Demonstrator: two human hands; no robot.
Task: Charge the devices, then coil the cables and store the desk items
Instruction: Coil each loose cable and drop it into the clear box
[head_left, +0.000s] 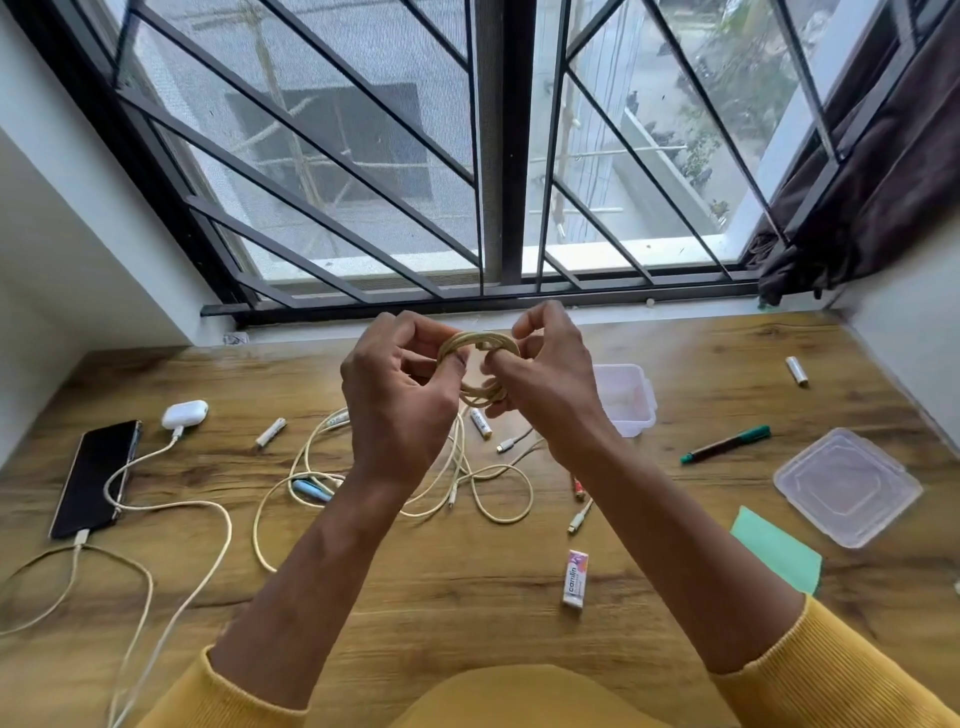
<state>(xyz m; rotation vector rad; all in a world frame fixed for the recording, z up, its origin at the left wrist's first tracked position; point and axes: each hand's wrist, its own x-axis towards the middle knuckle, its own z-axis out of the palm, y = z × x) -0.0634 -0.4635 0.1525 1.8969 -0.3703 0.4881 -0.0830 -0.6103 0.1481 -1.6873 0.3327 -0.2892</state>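
Observation:
Above the desk, both hands hold a small coil of cream cable (480, 344). My left hand (400, 395) pinches the coil's left side. My right hand (545, 379) grips its right side, with a finger through the loop. Below them, loose cream cables (488, 475) lie tangled on the wooden desk (415, 587). A black phone (96, 478) at the left has a cable plugged in. Beside it, a white earbuds case (184, 414) is also plugged into a cable.
A clear plastic box (631, 397) sits behind my right hand, its lid (847, 486) at the right. Batteries (270, 432) (796, 370), a green marker (727, 444), an eraser (575, 578), a green sticky pad (779, 551) and a blue item (311, 490) are scattered about. A barred window stands behind.

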